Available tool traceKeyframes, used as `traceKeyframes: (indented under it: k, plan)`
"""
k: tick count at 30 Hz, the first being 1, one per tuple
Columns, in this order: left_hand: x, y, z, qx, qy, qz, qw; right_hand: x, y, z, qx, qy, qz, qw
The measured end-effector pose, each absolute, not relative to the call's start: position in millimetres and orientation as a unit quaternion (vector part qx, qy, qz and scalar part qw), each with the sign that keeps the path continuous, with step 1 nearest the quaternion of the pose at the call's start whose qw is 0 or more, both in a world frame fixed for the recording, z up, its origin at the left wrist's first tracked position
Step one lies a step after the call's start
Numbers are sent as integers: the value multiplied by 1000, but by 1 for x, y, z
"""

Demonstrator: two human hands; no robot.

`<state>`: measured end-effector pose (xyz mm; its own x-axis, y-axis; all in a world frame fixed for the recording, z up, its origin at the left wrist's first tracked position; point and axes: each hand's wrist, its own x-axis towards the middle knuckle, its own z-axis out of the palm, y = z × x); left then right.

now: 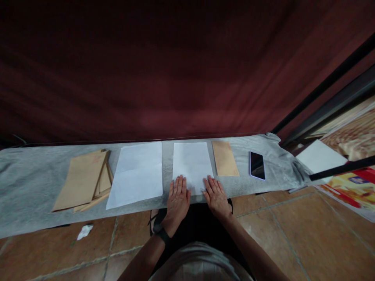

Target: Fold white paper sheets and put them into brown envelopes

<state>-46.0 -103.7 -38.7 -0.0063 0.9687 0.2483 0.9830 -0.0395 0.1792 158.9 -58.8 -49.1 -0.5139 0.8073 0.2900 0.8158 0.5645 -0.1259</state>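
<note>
A white sheet of paper (pixel 191 162) lies flat in front of me on the grey cloth-covered bench. My left hand (pixel 178 198) rests on its near left corner, fingers stretched out and palm down. On the near right corner lies my right hand (pixel 216 196), flat too, with its fingers slightly spread. Neither hand grips anything. Just right of the sheet is a single brown envelope (pixel 225 159). To the left lies a larger stack of white paper (pixel 137 171), and beyond it an untidy pile of brown envelopes (pixel 82 177).
A phone (pixel 257 166) with a dark screen lies on the grey cloth (pixel 240 150) to the right. Behind the bench hangs a dark red curtain (pixel 175 86). A metal frame and a colourful printed box (pixel 351 187) stand at the right. A crumpled white scrap (pixel 84 232) lies on the tiled floor.
</note>
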Motion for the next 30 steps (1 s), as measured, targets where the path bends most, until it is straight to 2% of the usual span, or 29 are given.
traceKeyframes:
  k: [6,17,24,30]
  plan:
    - [-20,-72,-39,-751,-646,-137,-9,156,-59,-53,-475,-866,-16,153]
    - [-56,-90,-41,-677,-723,-139,15,154,-60,-45,-494,-856,18,154]
    - [-48,-49,-28,-710,-686,-157,-3,117,-18,-25,-479,-858,67,174]
    - [-44,-19,-40,-724,-679,-120,-29,85,10,-37,-473,-863,55,169]
